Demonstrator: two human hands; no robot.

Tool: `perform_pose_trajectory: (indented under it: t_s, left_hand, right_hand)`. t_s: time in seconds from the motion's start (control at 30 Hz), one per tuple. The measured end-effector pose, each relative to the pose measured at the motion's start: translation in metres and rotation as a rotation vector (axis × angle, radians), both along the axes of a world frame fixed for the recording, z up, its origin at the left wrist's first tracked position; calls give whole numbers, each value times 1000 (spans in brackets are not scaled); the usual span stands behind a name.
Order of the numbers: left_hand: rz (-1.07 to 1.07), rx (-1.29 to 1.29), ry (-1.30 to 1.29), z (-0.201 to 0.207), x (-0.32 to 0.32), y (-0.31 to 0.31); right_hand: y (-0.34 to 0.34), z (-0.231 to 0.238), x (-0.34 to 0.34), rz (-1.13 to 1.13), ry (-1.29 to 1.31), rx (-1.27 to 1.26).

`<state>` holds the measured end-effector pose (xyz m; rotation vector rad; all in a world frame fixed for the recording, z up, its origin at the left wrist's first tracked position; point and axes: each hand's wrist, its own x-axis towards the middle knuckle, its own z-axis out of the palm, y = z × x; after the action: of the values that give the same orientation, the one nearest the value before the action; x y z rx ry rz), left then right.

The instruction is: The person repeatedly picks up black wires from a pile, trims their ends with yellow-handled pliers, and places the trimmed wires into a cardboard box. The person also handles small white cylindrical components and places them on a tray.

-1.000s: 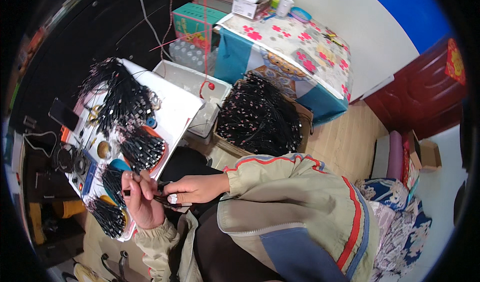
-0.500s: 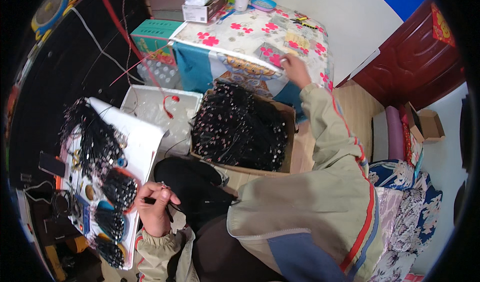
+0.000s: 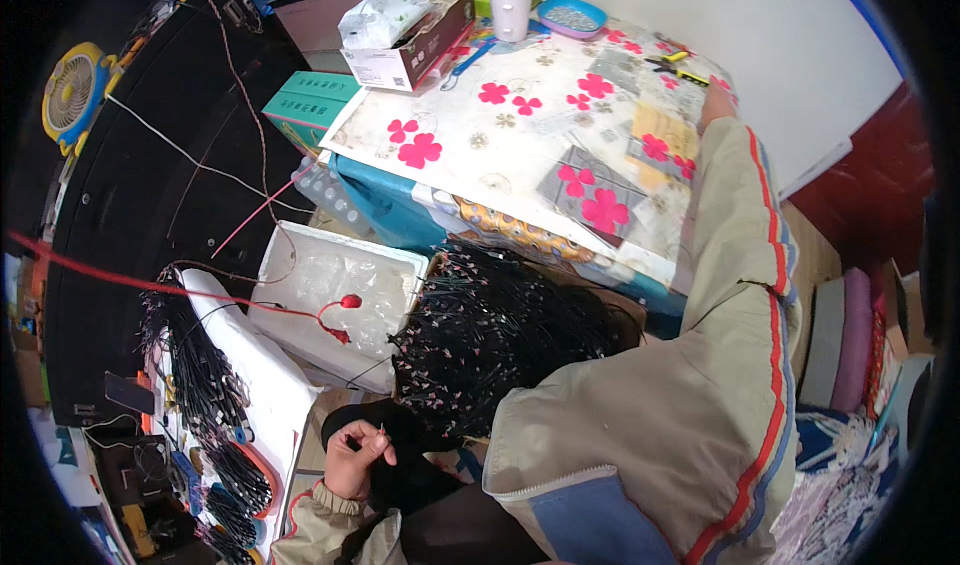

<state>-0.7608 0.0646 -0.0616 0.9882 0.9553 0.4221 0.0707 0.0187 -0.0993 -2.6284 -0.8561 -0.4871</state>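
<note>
My left hand (image 3: 358, 460) is closed, thumb against forefinger, over my dark-clothed lap. A thin cable end (image 3: 381, 429) with a small reddish tip pokes up from that pinch; the rest is hard to make out. My right arm stretches across the far right of the table (image 3: 520, 150). There my right hand (image 3: 717, 107) is beside the handles of yellow-and-black pliers (image 3: 682, 69); its fingers are largely hidden, so I cannot see whether they touch the tool. A box heaped with black cables (image 3: 500, 335) with pinkish tips stands between me and the table.
Left of the heap is a white foam box (image 3: 345, 255) lined with clear plastic. A white board (image 3: 265, 375) at my left carries bundles of black cables. A red cord (image 3: 170, 283) hangs across. The table holds a mug (image 3: 510, 10), a blue tray (image 3: 572, 17) and a carton (image 3: 410, 50).
My right hand has moved farther right and away over the table, from its near edge to the pliers. The whole view has shifted closer to the table. My left hand keeps its pinch.
</note>
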Motion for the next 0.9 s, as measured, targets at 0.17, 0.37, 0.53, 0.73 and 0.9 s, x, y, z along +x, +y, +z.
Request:
perform_pose_trajectory:
  t_s: [0.17,0.37,0.53,0.73,0.9]
  left_hand:
    - [29,-96,51,-12,6,2]
    - [131,-108,-86,-22,12,-3]
    - [320,4,-113,-20,-2,-16]
    - [429,232,-190,27,-44,-31]
    - [588,390,-268,67,-101,-46]
  right_hand:
    - [37,-51,103,-68,40,-128]
    - [33,-71,152,-32,94,-153]
    - [43,-23,64,-74,-125,-373]
    - [30,56,-46,-234,-265,-426]
    - [17,149,-110,232,-62,-6]
